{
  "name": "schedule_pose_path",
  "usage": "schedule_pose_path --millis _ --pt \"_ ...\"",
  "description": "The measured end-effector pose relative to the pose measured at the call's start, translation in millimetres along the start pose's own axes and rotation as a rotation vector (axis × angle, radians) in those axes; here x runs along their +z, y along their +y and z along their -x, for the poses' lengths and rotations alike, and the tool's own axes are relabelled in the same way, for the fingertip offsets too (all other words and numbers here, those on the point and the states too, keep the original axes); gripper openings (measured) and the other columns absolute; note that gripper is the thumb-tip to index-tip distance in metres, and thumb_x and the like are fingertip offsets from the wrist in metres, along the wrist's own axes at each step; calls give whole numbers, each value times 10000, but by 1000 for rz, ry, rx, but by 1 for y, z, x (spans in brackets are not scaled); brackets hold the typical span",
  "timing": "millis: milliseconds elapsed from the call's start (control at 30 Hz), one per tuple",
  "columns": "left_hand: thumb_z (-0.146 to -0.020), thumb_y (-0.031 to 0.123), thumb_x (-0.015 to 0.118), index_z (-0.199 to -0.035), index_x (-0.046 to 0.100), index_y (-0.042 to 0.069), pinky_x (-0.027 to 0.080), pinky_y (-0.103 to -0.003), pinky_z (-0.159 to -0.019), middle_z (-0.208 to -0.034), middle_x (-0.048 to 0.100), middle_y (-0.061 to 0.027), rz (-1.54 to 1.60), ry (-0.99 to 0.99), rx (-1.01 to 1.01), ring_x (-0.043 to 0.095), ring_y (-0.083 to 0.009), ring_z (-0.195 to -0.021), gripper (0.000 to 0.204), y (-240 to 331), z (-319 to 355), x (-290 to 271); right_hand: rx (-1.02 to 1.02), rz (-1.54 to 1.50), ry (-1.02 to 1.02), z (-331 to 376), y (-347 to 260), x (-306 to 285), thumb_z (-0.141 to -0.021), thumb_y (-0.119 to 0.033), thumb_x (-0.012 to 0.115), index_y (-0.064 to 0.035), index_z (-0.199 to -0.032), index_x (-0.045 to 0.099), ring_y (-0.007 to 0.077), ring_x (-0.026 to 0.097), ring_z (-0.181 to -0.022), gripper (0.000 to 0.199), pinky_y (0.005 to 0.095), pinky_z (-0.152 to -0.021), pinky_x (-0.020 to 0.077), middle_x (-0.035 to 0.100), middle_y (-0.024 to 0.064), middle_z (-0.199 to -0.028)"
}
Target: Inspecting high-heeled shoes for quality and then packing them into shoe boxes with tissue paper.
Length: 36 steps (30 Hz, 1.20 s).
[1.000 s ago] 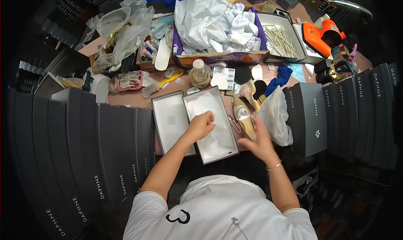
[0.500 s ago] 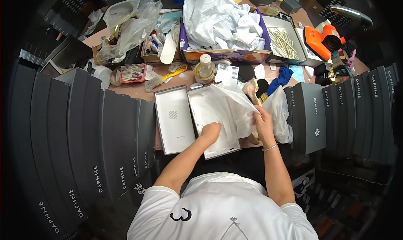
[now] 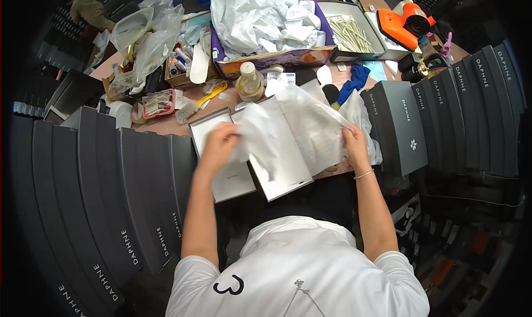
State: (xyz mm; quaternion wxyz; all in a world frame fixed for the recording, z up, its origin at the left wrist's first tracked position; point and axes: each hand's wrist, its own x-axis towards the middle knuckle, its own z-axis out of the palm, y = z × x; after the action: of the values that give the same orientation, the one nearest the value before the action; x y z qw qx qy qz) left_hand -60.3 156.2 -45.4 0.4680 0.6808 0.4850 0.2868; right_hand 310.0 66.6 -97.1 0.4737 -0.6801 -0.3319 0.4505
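Note:
An open shoebox [image 3: 288, 185], dark outside and white inside, lies on the table in front of me. Its lid [image 3: 235, 181] lies white inside up, just left of it. Across the box spreads a sheet of thin white tissue paper [image 3: 316, 131]. My right hand [image 3: 354, 145] pinches the sheet's right edge. On the other side, over the lid, my left hand [image 3: 223, 142] grips a raised part of the paper, somewhat blurred by motion.
Stacks of dark shoeboxes flank me at left [image 3: 100, 206] and right [image 3: 396, 128]. Behind the work stand a glass bottle [image 3: 250, 85], a purple carton [image 3: 271, 62] of crumpled paper, a box of pale sticks [image 3: 352, 34], an orange tool [image 3: 396, 28] and a blue cloth [image 3: 353, 81].
My left hand has come up out of the box and moved left, lifting tissue paper with it. My right hand keeps its hold, slightly farther right. The whole view has shifted a little.

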Motion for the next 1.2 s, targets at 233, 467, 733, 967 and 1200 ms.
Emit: schedule_pose_path --millis 233,467,733,967,1200 --pt "-795 -61 532 -1250 491 -30 443 -454 -898 -1215 515 -219 -878 330 -50 542 -398 -1035 458 -35 46 -54 19 16 -83 19 -24 13 -953 -163 492 -9 -1099 625 33 493 -648 249 184 -576 397 598 -40 -800" --pt "-906 221 642 -1270 501 10 468 -344 -879 -1217 564 -132 870 184 -356 574 -198 -1041 444 -2 101 58 -305 317 -849 107 -56 142 -949 -165 483 28 -1164 569 250 632 -905 302 340 -861 481 649 201 -1012" --pt "-902 74 554 -1323 441 -40 471 -384 -891 -1139 603 -187 -236 661 -282 600 -294 -1017 451 -66 138 -15 -234 349 -403 73 -13 127 -875 -145 568 59 -1256 484 359 597 -975 440 386 -856 482 569 259 -1124" --pt "-838 -12 541 -1278 513 -33 328 -445 -1070 -1269 541 -213 -135 134 205 491 -359 -1221 441 75 105 50 -230 540 -78 44 129 150 -793 -158 618 82 -1394 259 479 354 -1250 741 467 -1063 304 343 374 -1321" --pt "-842 268 620 -961 696 28 238 -562 -1069 -912 646 -169 -1057 -665 120 588 -295 -1011 279 -9 46 111 21 458 -190 45 80 155 -838 -188 630 19 -1222 496 321 609 -838 456 384 -766 476 631 174 -880"
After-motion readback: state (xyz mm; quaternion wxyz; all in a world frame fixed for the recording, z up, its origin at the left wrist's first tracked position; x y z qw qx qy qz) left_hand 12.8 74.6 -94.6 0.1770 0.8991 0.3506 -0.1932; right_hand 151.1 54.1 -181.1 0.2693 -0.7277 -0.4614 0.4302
